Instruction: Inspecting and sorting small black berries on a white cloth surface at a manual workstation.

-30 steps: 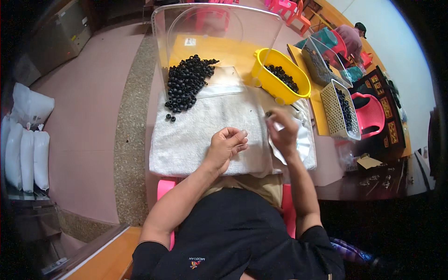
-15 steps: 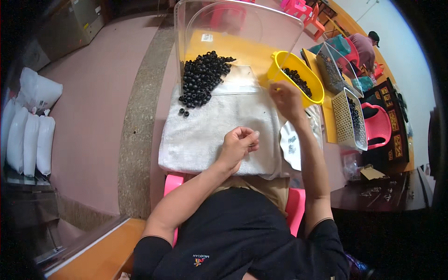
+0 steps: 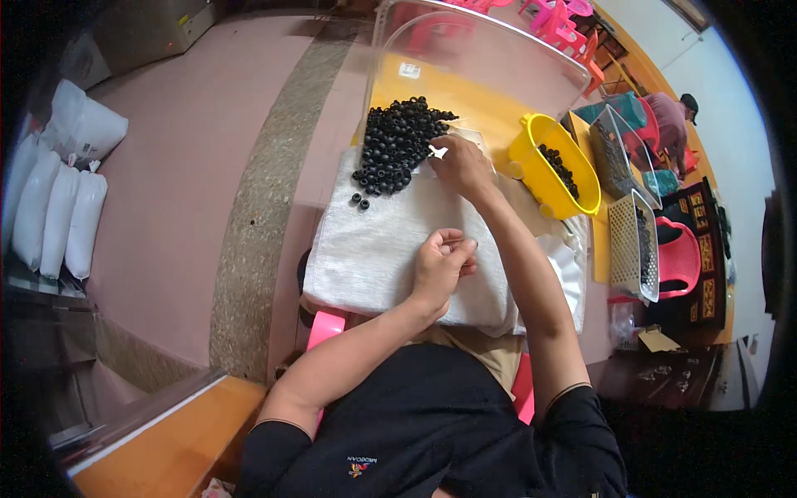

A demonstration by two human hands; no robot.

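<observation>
A heap of small black round pieces with holes (image 3: 398, 141) lies on the white towel (image 3: 374, 257) in front of me. Two loose pieces sit apart, near the heap's front. At the heap's right edge is my right hand (image 3: 465, 166), its thumb and forefinger parted with a pale gap showing between them. Closer to my body, my left hand (image 3: 444, 266) hovers over the towel, fingers curled and thumb against the forefinger. What it pinches, if anything, is too small to make out. A yellow tub (image 3: 544, 166) to the right holds more black pieces.
A clear plastic bin (image 3: 481, 37) stands behind the heap. Right of the yellow tub are a white perforated basket (image 3: 624, 249) and another clear box (image 3: 618, 158). White sacks (image 3: 83, 224) stand far left. A person (image 3: 660, 124) sits at the far right.
My right hand has moved left from beside the yellow tub to the edge of the black heap. My left hand keeps its curled pose. The whole view has shifted slightly.
</observation>
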